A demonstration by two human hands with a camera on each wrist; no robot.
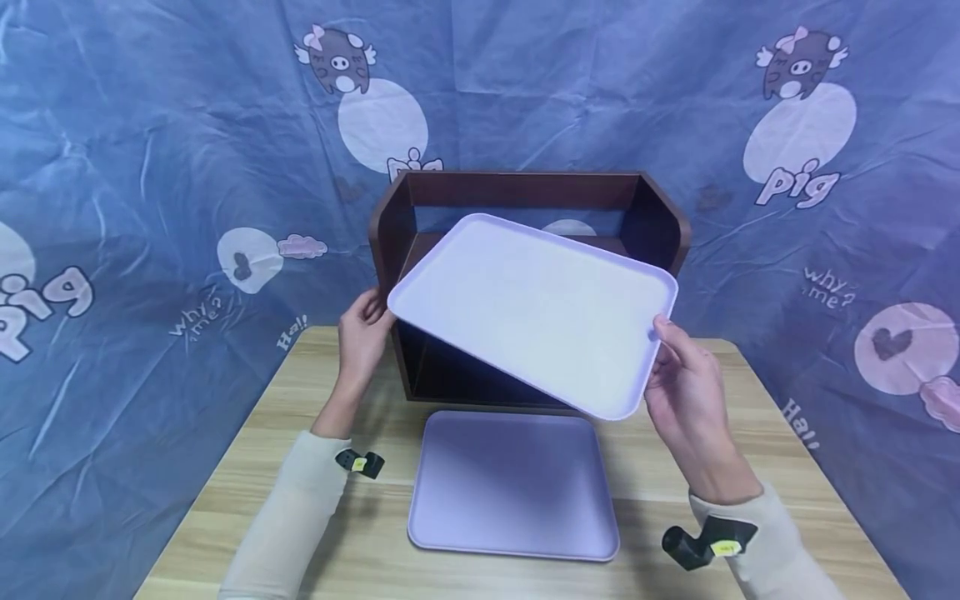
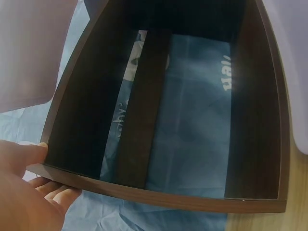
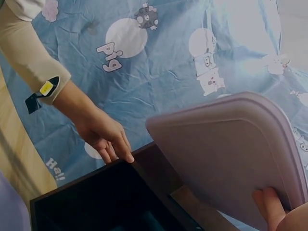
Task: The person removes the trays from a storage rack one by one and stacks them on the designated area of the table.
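Observation:
My right hand (image 1: 686,387) pinches the right edge of a pale lilac tray (image 1: 536,312), thumb on its upper face and fingers beneath. The tray is tilted in the air before a dark brown wooden shelf unit (image 1: 528,185) and overlaps much of it in the head view. With my left hand (image 1: 362,337) I grip the left side of the shelf. In the left wrist view, thumb and fingers lie either side of the wooden edge (image 2: 159,196). A second lilac tray (image 1: 513,487) lies flat on the table in front of the shelf.
The light wooden table (image 1: 300,392) carries the shelf towards its back edge. Behind and beside it hangs a blue cloth (image 1: 187,150) printed with pigs and words. A small black wrist camera (image 1: 360,462) sits on the left sleeve, another camera (image 1: 708,542) on the right.

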